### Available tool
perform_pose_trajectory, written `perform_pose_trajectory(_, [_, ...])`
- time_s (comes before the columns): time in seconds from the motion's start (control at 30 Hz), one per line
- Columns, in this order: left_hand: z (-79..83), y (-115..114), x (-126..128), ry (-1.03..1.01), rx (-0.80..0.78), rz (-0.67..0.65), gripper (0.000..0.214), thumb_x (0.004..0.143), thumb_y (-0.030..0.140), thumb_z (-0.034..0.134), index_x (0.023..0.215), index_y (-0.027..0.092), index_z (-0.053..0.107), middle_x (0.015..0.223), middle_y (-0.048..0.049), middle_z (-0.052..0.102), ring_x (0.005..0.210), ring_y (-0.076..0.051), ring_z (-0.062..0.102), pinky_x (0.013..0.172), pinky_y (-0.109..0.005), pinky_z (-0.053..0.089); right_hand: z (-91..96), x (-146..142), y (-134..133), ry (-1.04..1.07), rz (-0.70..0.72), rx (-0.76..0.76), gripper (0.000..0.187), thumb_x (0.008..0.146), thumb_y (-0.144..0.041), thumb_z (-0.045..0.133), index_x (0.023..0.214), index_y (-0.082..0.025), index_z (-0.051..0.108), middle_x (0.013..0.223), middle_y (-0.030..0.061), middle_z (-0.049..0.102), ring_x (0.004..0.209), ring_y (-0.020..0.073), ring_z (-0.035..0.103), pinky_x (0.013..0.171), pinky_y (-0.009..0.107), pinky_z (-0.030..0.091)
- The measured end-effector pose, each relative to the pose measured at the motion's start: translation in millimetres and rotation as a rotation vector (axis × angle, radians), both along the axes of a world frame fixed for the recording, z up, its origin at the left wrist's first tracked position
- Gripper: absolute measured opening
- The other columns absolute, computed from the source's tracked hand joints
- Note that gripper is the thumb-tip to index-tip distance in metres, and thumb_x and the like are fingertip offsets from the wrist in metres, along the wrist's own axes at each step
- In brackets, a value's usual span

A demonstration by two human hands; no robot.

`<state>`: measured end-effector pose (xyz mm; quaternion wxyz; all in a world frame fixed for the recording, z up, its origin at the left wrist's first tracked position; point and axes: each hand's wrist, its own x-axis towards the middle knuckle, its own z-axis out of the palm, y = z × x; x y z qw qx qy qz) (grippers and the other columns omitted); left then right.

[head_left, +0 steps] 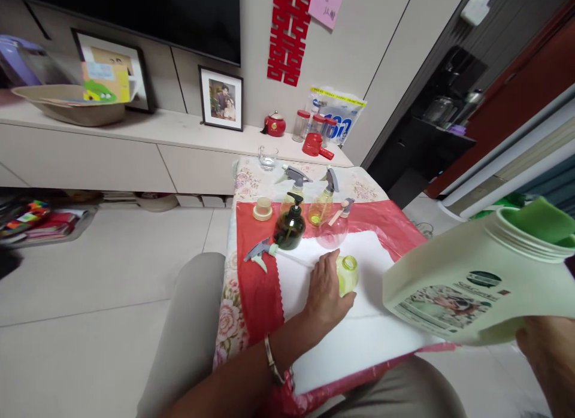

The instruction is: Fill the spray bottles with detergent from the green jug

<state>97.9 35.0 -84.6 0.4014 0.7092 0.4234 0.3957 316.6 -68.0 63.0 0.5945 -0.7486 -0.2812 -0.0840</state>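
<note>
My left hand (326, 292) is wrapped round a small yellow-green spray bottle (349, 274) whose neck is uncapped. It stands on a white sheet (332, 346). In my right hand (545, 346), at the right edge, is a large pale green jug (449, 286) by its handle, tilted, with a green spout in its mouth. A grey trigger spray head (260, 250) lies left of my left hand, its tube running toward the fingers. Behind stand a dark pump bottle (290, 229), a pink clear spray bottle (335, 229) and two yellowish spray bottles. A pale cap (263, 209) sits beside them.
A red cloth (258, 298) lies under the sheet on a floral-covered table. At its far end is a glass cup (268, 158). A low cabinet behind holds a red ladle (315, 145), lidded jars, a framed photo (221, 99) and a basket (85, 109).
</note>
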Motion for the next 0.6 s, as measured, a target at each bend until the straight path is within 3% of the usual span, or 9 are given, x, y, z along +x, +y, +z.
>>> perform_pose_trajectory(0.13, [-14.8,2.9,9.2,0.034,0.040,0.082,0.087,0.065,0.009,0.076,0.141,0.018,0.036,0.139,-0.0170,0.053,0.132,-0.037,0.051,0.110,-0.058,0.043,7.3,6.8,-3.7,-0.034,-0.003,-0.139,0.021,0.058,-0.026,0.073,0.076,-0.018,0.069,0.062,0.0025,0.050,0.056,0.0134,0.041,0.057,0.035,0.040])
perform_pose_trajectory(0.23, [-21.9,6.6,6.1,0.028,0.099,0.087,0.089,0.064,0.013,0.080,0.141,0.021,0.037,0.138,-0.0153,0.055,0.131,-0.037,0.051,0.109,-0.057,0.043,8.8,23.3,-4.1,-0.070,-0.015,-0.219,0.031,0.052,-0.028,0.068,0.081,-0.018,0.071,0.060,0.0012,0.050,0.055,0.0130,0.039,0.061,0.035,0.040])
perform_pose_trajectory(0.4, [-18.8,15.3,-4.0,0.049,0.106,0.142,0.091,0.063,0.017,0.083,0.142,0.023,0.040,0.136,-0.0141,0.056,0.127,-0.037,0.053,0.105,-0.057,0.044,10.2,46.0,-0.9,-0.172,0.010,-0.339,0.041,0.046,-0.038,0.063,0.081,-0.020,0.074,0.070,0.0053,0.061,0.064,0.0185,0.049,0.062,0.035,0.036])
perform_pose_trajectory(0.6, [-13.7,15.0,-9.0,0.083,0.083,0.123,0.089,0.065,0.017,0.083,0.143,0.023,0.041,0.138,-0.0135,0.056,0.127,-0.037,0.053,0.105,-0.057,0.045,16.1,42.3,2.3,-0.311,0.052,-0.463,0.044,0.046,-0.036,0.056,0.084,-0.025,0.076,0.067,0.0038,0.063,0.058,0.0175,0.048,0.064,0.036,0.039])
